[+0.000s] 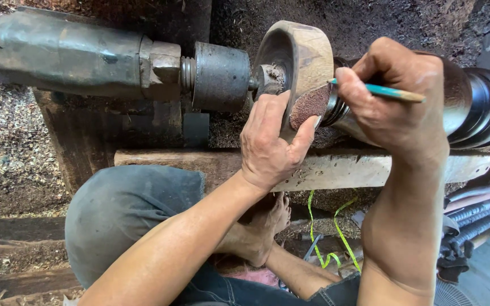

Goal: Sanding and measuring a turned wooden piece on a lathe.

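Note:
A round wooden bowl blank [301, 51] is mounted sideways on a lathe between a dark metal tailstock [63, 54] and a black headstock pulley [483, 107]. My left hand [270, 144] presses a reddish-brown piece of sandpaper [310, 105] against the lower rim of the wood. My right hand [395, 96] is closed around a teal pencil [389, 92], its tip near the rim. A pale wooden tool rest board [341, 170] runs under both hands.
Wood shavings and sawdust [7, 153] cover the ground at left. My knee in grey trousers [126, 209] and a bare foot [262, 226] sit below the lathe. A green cord [327, 238] and several long metal tools [477, 215] lie at lower right.

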